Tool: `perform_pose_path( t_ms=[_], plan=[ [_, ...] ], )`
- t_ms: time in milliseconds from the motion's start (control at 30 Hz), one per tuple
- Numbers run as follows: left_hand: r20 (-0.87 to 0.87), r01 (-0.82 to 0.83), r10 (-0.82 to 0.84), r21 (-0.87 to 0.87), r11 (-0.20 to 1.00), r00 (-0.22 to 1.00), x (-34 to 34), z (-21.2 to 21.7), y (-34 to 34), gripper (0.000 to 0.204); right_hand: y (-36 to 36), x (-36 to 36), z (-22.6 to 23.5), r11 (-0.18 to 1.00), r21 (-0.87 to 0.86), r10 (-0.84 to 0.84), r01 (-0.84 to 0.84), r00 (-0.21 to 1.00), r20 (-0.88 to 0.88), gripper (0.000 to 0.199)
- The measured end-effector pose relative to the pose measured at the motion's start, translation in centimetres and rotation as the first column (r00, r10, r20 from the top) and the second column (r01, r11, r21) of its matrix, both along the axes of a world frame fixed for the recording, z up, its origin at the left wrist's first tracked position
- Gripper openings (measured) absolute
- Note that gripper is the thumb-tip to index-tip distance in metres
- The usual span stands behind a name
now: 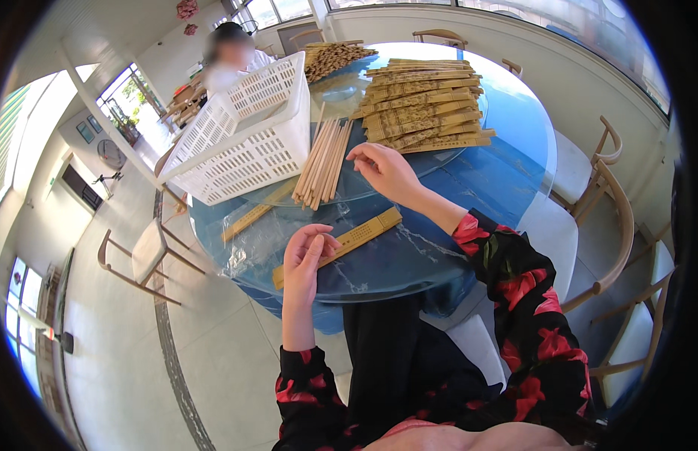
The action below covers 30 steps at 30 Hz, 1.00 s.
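A yellow-brown paper chopstick sleeve [368, 230] lies slanted on the glass tabletop near the front edge. My left hand [304, 252] is over its left part, fingers loosely bent and thumb apart; whether the fingertips touch the paper is unclear. Beyond it, my right hand [379, 169] reaches out with half-curled fingers and nothing visible in them. Just left of its fingertips, a loose bunch of pale wooden chopsticks [323, 165] lies side by side. Behind the right hand rises a large heap of printed sleeves [424, 105].
A white perforated plastic basket [247, 154] stands left of the chopsticks. Another sleeve [247, 222] lies in front of it. At the back is a pile of filled-looking sleeves [334, 60]. Wooden chairs [150, 259] surround the round table [484, 203]. Another person [230, 60] is beyond the basket.
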<state>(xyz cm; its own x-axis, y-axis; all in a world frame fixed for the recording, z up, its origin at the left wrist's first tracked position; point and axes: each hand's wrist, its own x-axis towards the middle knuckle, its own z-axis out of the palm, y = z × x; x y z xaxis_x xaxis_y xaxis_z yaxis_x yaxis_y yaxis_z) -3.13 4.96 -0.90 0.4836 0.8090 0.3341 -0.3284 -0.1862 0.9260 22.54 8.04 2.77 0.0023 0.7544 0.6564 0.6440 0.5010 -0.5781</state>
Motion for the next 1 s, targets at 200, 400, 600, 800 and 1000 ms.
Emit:
perform_pose_path(
  t_ms=[200, 400, 600, 800, 1000],
  plan=[
    [-0.024, 0.004, -0.003, 0.036, 0.999, 1.0, 0.7, -0.2, 0.2, 0.021, -1.9, -3.1, -2.6, 0.967, 0.208, -0.003, -0.148, 0.81, 0.587, 0.047],
    [-0.218, -0.188, 0.258, 0.299, 0.936, 0.941, 1.2, -0.2, -0.4, 0.019, -2.2, -1.6, -0.4, 0.987, 0.086, 0.094, -0.136, 0.923, 0.374, 0.023],
    [-0.414, -0.103, 0.527, 0.706, 0.7, 0.742, 3.2, 0.5, -1.3, 0.032, -3.1, 3.1, 1.0, 0.897, -0.363, 0.285, -0.251, 0.958, 0.042, 0.013],
    [-0.399, -0.069, 0.643, 0.815, 0.576, 0.654, 3.3, 0.2, -1.3, 0.033, -3.7, 3.1, 1.3, 0.913, -0.36, 0.252, -0.195, 0.96, 0.12, 0.017],
    [-0.415, -0.064, 0.647, 0.81, 0.583, 0.639, 3.4, 0.6, -1.7, 0.032, -4.3, 2.9, 1.2, 0.898, -0.362, 0.353, -0.249, 0.9, 0.256, 0.02]
  ],
)
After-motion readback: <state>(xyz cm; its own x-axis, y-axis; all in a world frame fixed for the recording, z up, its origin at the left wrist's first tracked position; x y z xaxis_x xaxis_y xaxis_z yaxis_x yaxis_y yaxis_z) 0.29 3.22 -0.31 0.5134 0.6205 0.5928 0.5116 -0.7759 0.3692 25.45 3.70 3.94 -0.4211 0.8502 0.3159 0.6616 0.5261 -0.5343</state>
